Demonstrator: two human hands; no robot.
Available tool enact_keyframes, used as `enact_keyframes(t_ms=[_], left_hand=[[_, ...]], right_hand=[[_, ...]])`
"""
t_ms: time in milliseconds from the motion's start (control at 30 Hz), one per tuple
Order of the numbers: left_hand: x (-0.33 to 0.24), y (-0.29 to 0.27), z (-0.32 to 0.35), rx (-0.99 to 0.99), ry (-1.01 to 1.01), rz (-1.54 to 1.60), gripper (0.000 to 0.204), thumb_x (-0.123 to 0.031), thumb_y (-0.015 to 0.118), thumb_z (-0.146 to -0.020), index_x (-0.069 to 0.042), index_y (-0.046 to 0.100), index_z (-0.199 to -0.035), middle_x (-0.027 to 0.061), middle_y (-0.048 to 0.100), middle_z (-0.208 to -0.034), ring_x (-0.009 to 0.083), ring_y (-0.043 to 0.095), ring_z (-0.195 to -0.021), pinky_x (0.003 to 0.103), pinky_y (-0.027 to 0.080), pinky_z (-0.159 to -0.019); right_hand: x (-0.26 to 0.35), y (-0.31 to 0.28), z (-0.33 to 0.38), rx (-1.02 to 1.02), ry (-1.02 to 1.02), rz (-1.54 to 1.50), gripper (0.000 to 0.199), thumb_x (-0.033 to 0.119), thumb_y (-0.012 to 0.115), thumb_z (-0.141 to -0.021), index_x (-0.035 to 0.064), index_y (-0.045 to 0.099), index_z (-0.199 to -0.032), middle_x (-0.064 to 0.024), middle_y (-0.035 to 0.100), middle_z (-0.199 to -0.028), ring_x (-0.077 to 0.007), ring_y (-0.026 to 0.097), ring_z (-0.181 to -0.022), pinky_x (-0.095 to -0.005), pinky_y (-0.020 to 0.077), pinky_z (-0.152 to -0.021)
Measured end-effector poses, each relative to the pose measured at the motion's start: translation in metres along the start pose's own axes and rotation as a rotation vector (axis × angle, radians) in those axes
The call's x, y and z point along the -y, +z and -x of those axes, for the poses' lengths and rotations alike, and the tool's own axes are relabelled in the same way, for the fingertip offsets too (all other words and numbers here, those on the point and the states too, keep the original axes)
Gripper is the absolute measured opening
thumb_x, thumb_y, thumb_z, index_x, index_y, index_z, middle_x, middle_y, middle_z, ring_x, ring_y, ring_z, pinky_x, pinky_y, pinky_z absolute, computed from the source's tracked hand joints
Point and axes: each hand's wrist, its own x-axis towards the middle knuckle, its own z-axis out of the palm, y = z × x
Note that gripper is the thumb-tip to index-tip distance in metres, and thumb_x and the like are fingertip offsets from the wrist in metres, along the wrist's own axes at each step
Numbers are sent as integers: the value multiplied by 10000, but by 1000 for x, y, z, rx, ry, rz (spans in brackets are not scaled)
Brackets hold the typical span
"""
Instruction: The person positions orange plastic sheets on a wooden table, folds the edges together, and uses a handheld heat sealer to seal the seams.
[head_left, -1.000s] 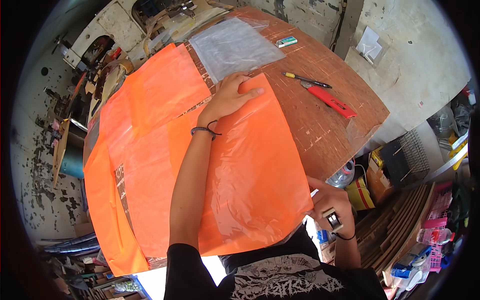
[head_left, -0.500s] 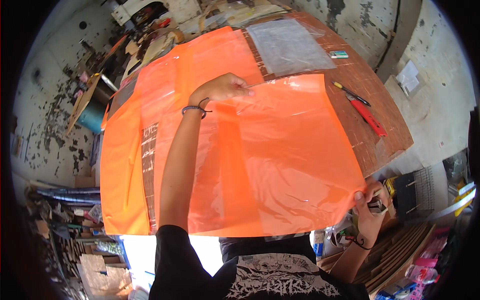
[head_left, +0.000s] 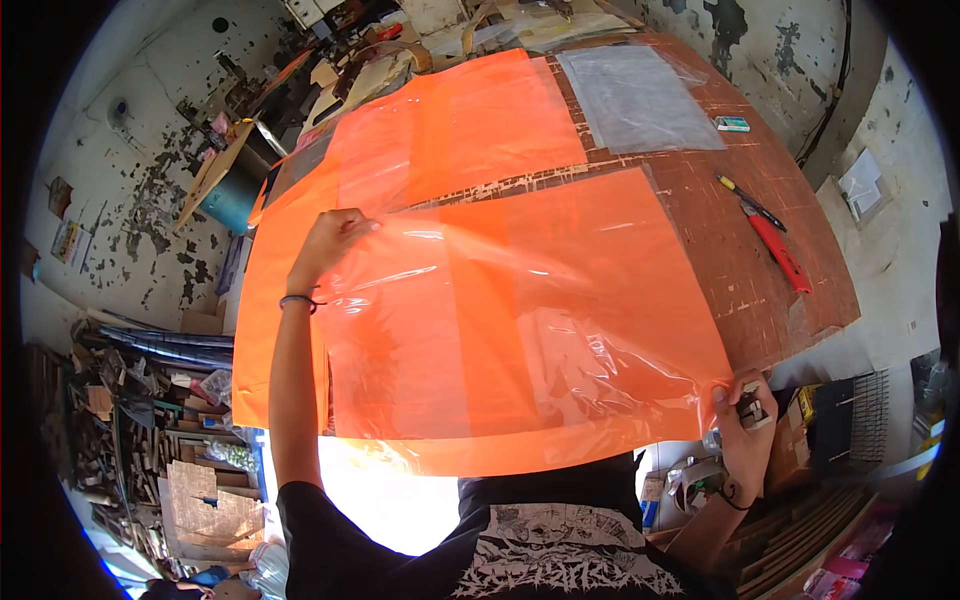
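Observation:
A large translucent orange plastic sheet [head_left: 540,320] is stretched out over the brown wooden table [head_left: 740,270]. My left hand [head_left: 332,238] pinches its far left corner, arm reaching forward. My right hand [head_left: 742,432] grips the sheet's near right corner at the table's front edge and also holds a small metal object. More orange sheets [head_left: 450,130] lie flat beneath and beyond it.
A clear plastic sheet [head_left: 640,100] lies at the table's far side, a small green box [head_left: 732,124] beside it. A red utility knife [head_left: 778,252] and a yellow-handled pen [head_left: 745,197] rest at the right. Wood scraps and clutter sit left of the table; cardboard lies at the lower right.
Both hands have drawn the top orange sheet leftward and spread it wider; my left hand moved from the sheet's middle out to its far left corner, my right hand holds the near right corner.

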Motion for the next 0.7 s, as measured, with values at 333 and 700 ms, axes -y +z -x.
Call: enact_keyframes(t_ms=[333, 700], left_hand=[[-34, 18, -11, -140, 269, -235, 378, -370, 639, -800, -44, 607, -989, 111, 602, -959, 287, 531, -963, 390, 395, -845], [-180, 134, -94, 73, 243, -130, 650, -525, 626, -757, 7, 509, -1111, 192, 465, -1154, 331, 468, -1068, 428, 385, -909]], right_hand=[[9, 55, -14, 136, 23, 121, 149, -81, 551, -776, 35, 459, -754, -24, 515, -669, -62, 481, -576, -214, 370, -521], [20, 48, -18, 282, -281, 336, 240, -136, 601, -645, 20, 527, -811, -100, 524, -813, -243, 561, -699, -293, 429, -583]])
